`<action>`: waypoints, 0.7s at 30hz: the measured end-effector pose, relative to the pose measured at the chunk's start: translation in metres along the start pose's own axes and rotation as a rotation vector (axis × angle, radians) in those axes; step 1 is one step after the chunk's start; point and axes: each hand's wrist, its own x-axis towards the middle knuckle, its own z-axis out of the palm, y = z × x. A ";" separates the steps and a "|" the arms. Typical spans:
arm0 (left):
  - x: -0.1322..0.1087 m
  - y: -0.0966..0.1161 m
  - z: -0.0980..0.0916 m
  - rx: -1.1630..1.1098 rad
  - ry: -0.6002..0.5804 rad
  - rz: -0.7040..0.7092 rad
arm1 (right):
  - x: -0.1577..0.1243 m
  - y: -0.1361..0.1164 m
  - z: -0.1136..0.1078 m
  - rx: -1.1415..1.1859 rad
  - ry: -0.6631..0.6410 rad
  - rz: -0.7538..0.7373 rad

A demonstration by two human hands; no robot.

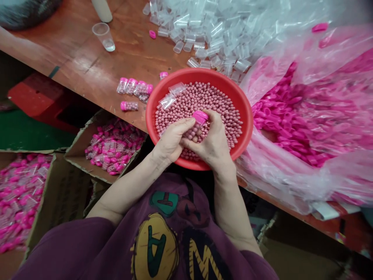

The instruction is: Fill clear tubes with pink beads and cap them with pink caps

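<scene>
Between my two hands is a small clear bottle (191, 134) filled with pink beads, a bright pink cap (200, 117) on its top. My left hand (171, 140) grips the bottle from the left, thumb by the cap. My right hand (214, 142) closes round its other side, with the index finger against the cap. Both hands are above a red basin (246, 116) of dusty-pink beads (224, 107). Two clear empty tubes (172, 95) lie on the beads at the basin's far left.
Capped bead bottles (134, 86) lie left of the basin. Clear tubes (215, 35) are heaped behind it. A plastic bag of pink caps (287, 120) spreads at right. A plastic cup (104, 37) stands far left. Cartons of filled bottles (113, 146) sit below the table edge.
</scene>
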 end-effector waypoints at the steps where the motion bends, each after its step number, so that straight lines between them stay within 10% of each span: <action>1: 0.000 0.000 0.000 0.002 -0.004 0.002 | 0.000 -0.001 0.001 -0.031 0.016 -0.006; 8: -0.004 -0.001 0.002 0.019 -0.104 -0.015 | -0.002 -0.003 0.001 -0.086 0.207 -0.199; 21: -0.004 -0.013 0.001 0.241 -0.025 0.271 | -0.006 0.006 0.006 -0.349 0.151 -0.123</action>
